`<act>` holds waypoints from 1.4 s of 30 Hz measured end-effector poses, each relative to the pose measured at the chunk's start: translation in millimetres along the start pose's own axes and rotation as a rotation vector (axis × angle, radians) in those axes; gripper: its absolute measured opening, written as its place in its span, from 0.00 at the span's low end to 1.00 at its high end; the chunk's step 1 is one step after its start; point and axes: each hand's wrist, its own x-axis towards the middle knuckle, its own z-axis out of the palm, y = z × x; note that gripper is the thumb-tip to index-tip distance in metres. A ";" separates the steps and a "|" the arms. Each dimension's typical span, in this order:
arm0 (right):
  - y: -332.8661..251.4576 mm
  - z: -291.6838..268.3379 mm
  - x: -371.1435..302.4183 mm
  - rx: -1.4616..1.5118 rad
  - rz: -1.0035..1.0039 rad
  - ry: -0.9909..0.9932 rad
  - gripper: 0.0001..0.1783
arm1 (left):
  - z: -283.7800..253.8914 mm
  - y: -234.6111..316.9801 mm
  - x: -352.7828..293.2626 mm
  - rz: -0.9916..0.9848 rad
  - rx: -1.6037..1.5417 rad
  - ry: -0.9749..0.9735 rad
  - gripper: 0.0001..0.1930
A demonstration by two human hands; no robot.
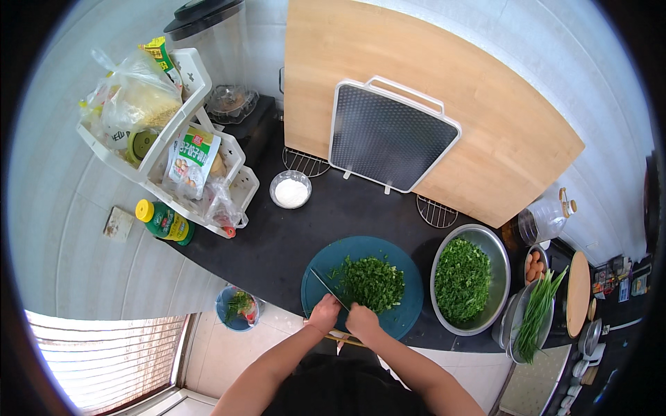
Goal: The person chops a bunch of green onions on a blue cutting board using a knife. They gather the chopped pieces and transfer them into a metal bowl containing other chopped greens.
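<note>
A kitchen knife slants over a round teal cutting board, its blade seen as a thin line pointing far left. My right hand is closed around the handle end. Beside the blade, on its near left, my left hand has its fingers curled in, close to the knife; what they hold, if anything, is hidden. Finely chopped green leaves lie heaped right of the blade, with loose bits on the board near its far edge.
Right of the board, a steel bowl holds chopped greens; beyond it are eggs and long green stalks. A bowl of white powder stands behind left. Left are a white rack, a green bottle and a floor bin.
</note>
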 end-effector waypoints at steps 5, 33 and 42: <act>8.2 8.4 21.7 0.339 0.118 0.210 0.14 | -15.0 10.5 0.0 0.029 0.082 -0.027 0.13; 4.9 2.9 -3.1 0.354 0.232 0.267 0.14 | -0.7 -0.3 -3.0 0.075 0.046 0.024 0.11; 28.2 -20.0 -44.6 0.384 0.151 0.206 0.16 | -2.8 18.0 3.8 -0.036 0.047 0.139 0.07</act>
